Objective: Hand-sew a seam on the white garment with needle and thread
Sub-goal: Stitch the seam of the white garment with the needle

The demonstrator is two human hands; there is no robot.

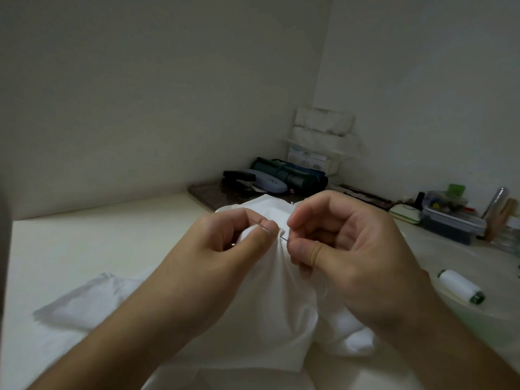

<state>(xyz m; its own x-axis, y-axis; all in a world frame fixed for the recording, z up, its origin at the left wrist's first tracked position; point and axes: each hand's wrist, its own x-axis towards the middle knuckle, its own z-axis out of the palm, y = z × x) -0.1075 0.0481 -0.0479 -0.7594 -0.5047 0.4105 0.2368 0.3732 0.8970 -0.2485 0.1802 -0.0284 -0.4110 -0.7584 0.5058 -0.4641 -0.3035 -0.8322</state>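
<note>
Pinching the needle [272,231] above the white garment [284,299], right hand [346,257] fingers curl; left hand [225,249] fingers grip bunched cloth.

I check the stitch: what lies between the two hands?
Head view: the needle and a bunched fold of the white garment lie between left hand and right hand.

A home sewing corner: a cream table [84,243] by bare walls, with a thread spool [461,287] and a box of bits [450,218].
</note>
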